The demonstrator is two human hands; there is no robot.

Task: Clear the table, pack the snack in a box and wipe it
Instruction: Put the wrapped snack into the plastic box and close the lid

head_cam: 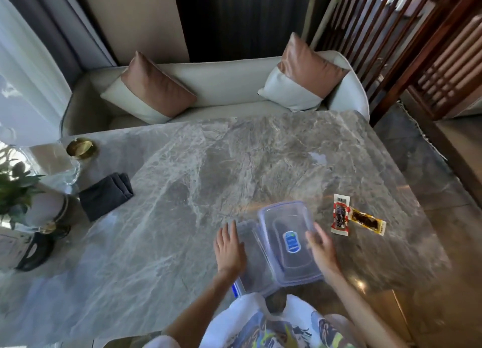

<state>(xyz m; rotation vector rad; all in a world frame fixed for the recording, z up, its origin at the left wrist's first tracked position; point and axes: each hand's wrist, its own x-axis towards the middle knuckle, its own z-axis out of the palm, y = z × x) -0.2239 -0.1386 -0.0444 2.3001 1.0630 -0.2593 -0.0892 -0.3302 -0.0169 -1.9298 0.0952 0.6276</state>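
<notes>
A clear plastic box [254, 272] stands near the front edge of the grey marble table [182, 178]. Its clear lid [288, 240], marked with a blue oval label, lies askew over the box's right part. My left hand [229, 246] rests flat on the box's left side, fingers apart. My right hand [322, 248] grips the lid's right edge. Two snack packets lie to the right of the box: a red-and-white one [340, 218] and a yellow one [367, 221], touching at one end. A folded dark cloth [105, 195] lies at the left.
A gold dish [80, 148], a glass vase [65, 170] and a potted plant [18, 188] stand along the table's left side. A dark object [36, 251] sits below the plant. A white sofa [221, 86] with two cushions is behind the table. A wooden screen [404, 47] is at the right.
</notes>
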